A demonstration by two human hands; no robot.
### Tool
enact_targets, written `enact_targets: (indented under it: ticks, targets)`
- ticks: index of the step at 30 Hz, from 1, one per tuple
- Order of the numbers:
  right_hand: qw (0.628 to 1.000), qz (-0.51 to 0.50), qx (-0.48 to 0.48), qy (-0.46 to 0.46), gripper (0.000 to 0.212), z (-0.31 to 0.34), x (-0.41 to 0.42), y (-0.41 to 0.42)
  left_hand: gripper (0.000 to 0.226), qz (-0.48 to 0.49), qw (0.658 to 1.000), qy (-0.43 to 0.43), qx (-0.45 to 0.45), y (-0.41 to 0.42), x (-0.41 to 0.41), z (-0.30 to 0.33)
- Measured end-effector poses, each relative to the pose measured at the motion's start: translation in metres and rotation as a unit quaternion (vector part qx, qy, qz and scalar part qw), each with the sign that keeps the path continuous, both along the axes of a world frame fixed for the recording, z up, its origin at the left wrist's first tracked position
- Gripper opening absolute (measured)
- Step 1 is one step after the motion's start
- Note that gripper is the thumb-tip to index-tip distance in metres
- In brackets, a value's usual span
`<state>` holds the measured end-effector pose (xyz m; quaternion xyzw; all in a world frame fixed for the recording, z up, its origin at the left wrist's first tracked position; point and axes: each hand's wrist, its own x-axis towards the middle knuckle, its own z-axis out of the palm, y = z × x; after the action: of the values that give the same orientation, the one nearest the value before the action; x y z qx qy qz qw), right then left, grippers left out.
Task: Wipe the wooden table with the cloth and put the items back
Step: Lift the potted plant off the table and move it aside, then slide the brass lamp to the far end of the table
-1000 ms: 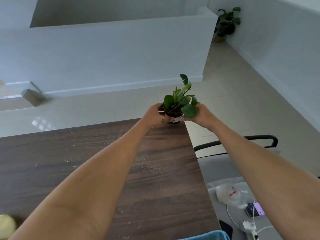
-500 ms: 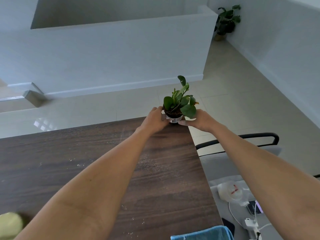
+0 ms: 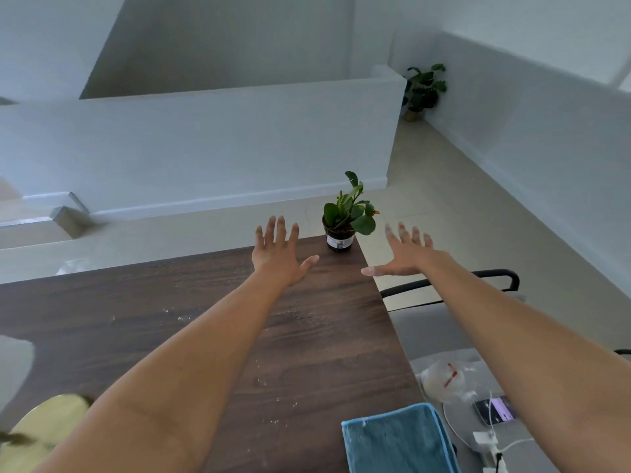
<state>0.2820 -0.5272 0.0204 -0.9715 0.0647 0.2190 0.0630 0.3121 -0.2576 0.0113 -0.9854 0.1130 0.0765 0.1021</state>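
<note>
Head view: both arms stretched forward, left hand (image 3: 278,256) and right hand (image 3: 404,252) flat with fingers spread, holding nothing, either side of the potted plant (image 3: 345,218) standing upright on the wooden table (image 3: 205,308) far right corner. Blue cloth (image 3: 397,440) lies at near right edge, cut off by frame bottom; yellow round object (image 3: 41,428) at bottom left blurred, partly hidden by left arm

The potted plant (image 3: 345,220) stands at the table's (image 3: 205,302) one-o'clock corner. The cloth (image 3: 396,438) lies at five o'clock on its near edge, a chair (image 3: 444,322) beside at three.
</note>
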Motion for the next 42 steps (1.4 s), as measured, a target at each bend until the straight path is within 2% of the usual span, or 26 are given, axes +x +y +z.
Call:
enact_targets:
  ticks: [4, 10, 15, 20, 28, 35, 40, 42]
  targets:
    - [1.0, 0.001, -0.023, -0.021, 0.134, 0.027, -0.021, 0.012, 0.095, 0.009, 1.0, -0.01, 0.019, 0.016, -0.017, 0.029]
    - [0.996, 0.005, -0.002, -0.092, 0.131, 0.075, -0.046, 0.039, 0.092, -0.005, 0.999, -0.046, -0.006, 0.034, -0.037, 0.083]
    - [0.984, 0.034, -0.008, -0.177, 0.129, 0.108, -0.061, 0.071, 0.092, -0.012, 0.996, -0.086, -0.008, 0.063, -0.053, 0.13]
    - [0.972, 0.085, -0.013, -0.218, 0.125, 0.135, -0.074, 0.12, 0.094, -0.016, 0.993, -0.119, 0.004, 0.112, -0.075, 0.172]
    - [0.962, 0.156, -0.036, -0.22, 0.13, 0.159, -0.096, 0.207, 0.097, 0.035, 0.991, -0.129, -0.012, 0.208, -0.119, 0.227]
    - [0.961, 0.212, -0.056, -0.169, 0.134, 0.139, -0.116, 0.278, 0.097, 0.089, 0.981, -0.101, -0.139, 0.289, -0.17, 0.257]
    - [0.95, 0.261, -0.049, -0.161, 0.139, 0.103, -0.134, 0.33, 0.112, 0.134, 0.969, -0.087, -0.188, 0.347, -0.197, 0.25]
    - [0.948, 0.279, -0.04, -0.15, 0.147, 0.09, -0.141, 0.353, 0.104, 0.165, 0.96, -0.068, -0.214, 0.362, -0.211, 0.243]
